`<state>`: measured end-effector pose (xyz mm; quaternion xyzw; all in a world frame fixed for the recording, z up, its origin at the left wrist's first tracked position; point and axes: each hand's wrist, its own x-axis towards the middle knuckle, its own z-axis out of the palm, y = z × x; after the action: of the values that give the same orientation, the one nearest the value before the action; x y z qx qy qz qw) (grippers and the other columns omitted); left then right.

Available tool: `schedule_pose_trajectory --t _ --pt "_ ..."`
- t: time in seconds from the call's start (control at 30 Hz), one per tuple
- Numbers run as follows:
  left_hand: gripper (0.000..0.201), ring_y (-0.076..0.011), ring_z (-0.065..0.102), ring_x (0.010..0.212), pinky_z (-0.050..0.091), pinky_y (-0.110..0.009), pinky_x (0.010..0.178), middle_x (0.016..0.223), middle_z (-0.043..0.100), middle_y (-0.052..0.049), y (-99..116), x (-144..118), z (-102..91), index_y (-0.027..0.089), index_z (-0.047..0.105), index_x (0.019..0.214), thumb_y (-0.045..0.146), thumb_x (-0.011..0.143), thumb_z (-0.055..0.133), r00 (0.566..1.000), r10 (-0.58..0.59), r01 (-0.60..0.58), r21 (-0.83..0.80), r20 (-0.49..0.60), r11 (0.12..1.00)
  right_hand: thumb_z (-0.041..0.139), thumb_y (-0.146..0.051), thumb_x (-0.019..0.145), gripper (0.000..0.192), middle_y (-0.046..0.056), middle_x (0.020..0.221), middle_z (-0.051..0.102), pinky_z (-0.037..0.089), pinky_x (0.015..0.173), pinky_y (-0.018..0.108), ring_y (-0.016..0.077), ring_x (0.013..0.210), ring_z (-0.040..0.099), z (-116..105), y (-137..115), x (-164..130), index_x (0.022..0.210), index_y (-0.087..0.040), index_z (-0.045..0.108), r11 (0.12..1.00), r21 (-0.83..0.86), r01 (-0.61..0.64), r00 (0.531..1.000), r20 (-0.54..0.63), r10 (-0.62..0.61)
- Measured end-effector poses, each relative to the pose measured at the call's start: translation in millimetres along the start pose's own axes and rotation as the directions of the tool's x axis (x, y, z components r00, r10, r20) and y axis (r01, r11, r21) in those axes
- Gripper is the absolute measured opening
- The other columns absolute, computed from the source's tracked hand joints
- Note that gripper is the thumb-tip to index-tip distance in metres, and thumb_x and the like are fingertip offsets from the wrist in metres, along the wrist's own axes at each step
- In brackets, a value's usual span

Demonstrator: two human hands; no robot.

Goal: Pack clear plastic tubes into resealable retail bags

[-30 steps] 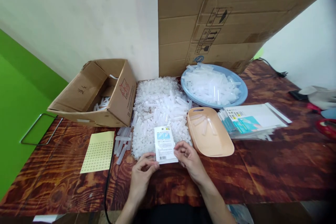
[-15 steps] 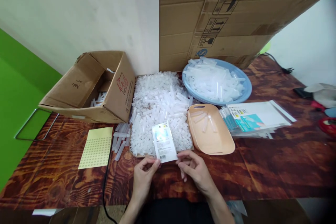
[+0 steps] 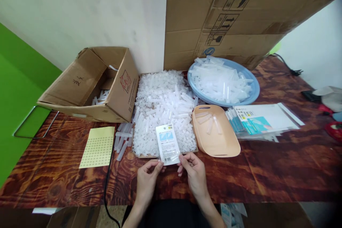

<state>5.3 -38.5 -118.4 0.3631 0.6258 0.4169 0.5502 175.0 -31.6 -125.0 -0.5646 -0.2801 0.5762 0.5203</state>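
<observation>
A small printed packet [image 3: 168,144] with a barcode is held at its two lower corners, in front of a shallow box heaped with clear plastic pieces [image 3: 164,110]. My left hand [image 3: 148,178] pinches the lower left corner between thumb and fingers. At the lower right corner, my right hand [image 3: 193,172] has its thumb and fingers closed on the packet's edge. A peach plastic tray [image 3: 227,146] with several clear tubes in it lies right of the packet. On the left, loose clear tubes [image 3: 123,144] rest beside a yellow sticker sheet [image 3: 97,147].
An open cardboard box [image 3: 117,112] stands at the left, near a metal wire stand [image 3: 33,137]. A blue basin [image 3: 256,89] heaped with clear tubes sits at the back right. Flat packages [image 3: 267,119] lie right of the tray. A black cable [image 3: 107,185] crosses the table's front edge.
My right hand has closed onto the packet's lower right corner; its fingers were looser before. The packet has tilted so glare has left its print. The whole view has shifted slightly.
</observation>
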Motion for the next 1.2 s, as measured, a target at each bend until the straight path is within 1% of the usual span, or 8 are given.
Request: schedule_pose_trajectory --t 0.13,0.4,0.53,0.6,0.7,0.8,0.97,1.2 --pt "0.034 -0.0224 0.069 0.070 0.055 -0.029 0.072 0.070 0.075 -0.007 2.1 -2.5 2.8 0.014 0.078 0.077 0.048 0.077 0.077 1.000 -0.017 0.016 -0.035 -0.017 0.999 0.078 -0.049 0.080 0.039 0.000 0.051 0.062 0.047 0.041 0.020 0.0118 0.041 0.056 1.5 -0.9 -0.3 0.067 -0.018 0.059 0.999 -0.039 0.007 1.000 -0.023 -0.008" --pt "0.034 -0.0213 0.068 0.067 0.054 -0.027 0.069 0.067 0.074 -0.007 0.7 -3.1 7.1 0.015 0.075 0.073 0.049 0.078 0.076 0.998 -0.026 0.026 0.002 -0.052 1.000 0.076 -0.050 0.081 0.040 -0.002 0.052 0.059 0.043 0.036 0.019 0.0104 0.038 0.051 4.4 -0.6 -0.4 0.067 -0.019 0.055 0.993 -0.115 0.002 0.996 -0.085 -0.012" --pt "0.035 -0.0206 0.067 0.064 0.054 -0.026 0.066 0.065 0.073 -0.006 -0.2 -3.0 9.3 0.015 0.074 0.070 0.049 0.079 0.075 0.997 -0.027 0.028 0.014 -0.067 1.000 0.069 -0.053 0.084 0.040 -0.003 0.051 0.057 0.039 0.033 0.020 0.0119 0.036 0.050 5.6 6.2 -0.4 0.068 -0.021 0.051 0.969 -0.248 -0.001 0.990 -0.140 -0.035" --pt "0.034 -0.0202 0.067 0.064 0.053 -0.026 0.065 0.064 0.073 -0.006 -0.3 -3.5 10.0 0.015 0.073 0.070 0.048 0.080 0.074 0.998 -0.022 0.023 0.017 -0.063 1.000 0.063 -0.051 0.088 0.039 -0.003 0.050 0.055 0.038 0.036 0.021 0.0126 0.037 0.049 5.2 9.4 1.3 0.066 -0.022 0.049 0.924 -0.380 0.053 0.981 -0.154 -0.119" --pt "0.034 -0.0197 0.066 0.063 0.053 -0.025 0.064 0.064 0.072 -0.005 -0.1 -4.8 11.0 0.015 0.073 0.069 0.048 0.080 0.074 0.998 -0.014 0.015 0.027 -0.059 1.000 0.056 -0.045 0.092 0.039 -0.002 0.051 0.052 0.037 0.044 0.023 0.0136 0.044 0.048 4.6 11.8 4.7 0.062 -0.022 0.046 0.801 -0.578 0.156 0.945 -0.148 -0.291" --pt "0.035 -0.0192 0.066 0.060 0.052 -0.025 0.062 0.061 0.072 -0.005 -1.5 -5.0 12.6 0.015 0.071 0.067 0.048 0.080 0.074 0.997 -0.025 0.027 0.028 -0.076 0.999 0.054 -0.041 0.092 0.038 -0.003 0.051 0.049 0.034 0.048 0.024 0.0137 0.046 0.045 5.0 12.1 6.4 0.061 -0.023 0.043 0.718 -0.668 0.195 0.919 -0.131 -0.371" --pt "0.039 -0.0178 0.065 0.054 0.050 -0.024 0.058 0.057 0.070 -0.004 -9.6 0.0 15.0 0.015 0.069 0.062 0.050 0.080 0.073 0.992 -0.062 0.064 0.016 -0.109 0.998 0.054 -0.040 0.092 0.038 -0.004 0.051 0.048 0.032 0.050 0.025 0.0131 0.047 0.042 5.8 12.6 5.3 0.061 -0.023 0.042 0.714 -0.670 0.203 0.916 -0.126 -0.380" --pt "0.044 -0.0172 0.066 0.052 0.052 -0.024 0.055 0.059 0.073 -0.007 -14.1 1.9 12.5 0.012 0.075 0.068 0.054 0.079 0.073 0.990 -0.125 0.119 -0.080 -0.072 0.990 0.055 -0.042 0.091 0.038 -0.004 0.053 0.046 0.032 0.051 0.025 0.0135 0.051 0.042 0.5 17.1 7.0 0.061 -0.022 0.043 0.794 -0.580 0.183 0.938 -0.140 -0.318"
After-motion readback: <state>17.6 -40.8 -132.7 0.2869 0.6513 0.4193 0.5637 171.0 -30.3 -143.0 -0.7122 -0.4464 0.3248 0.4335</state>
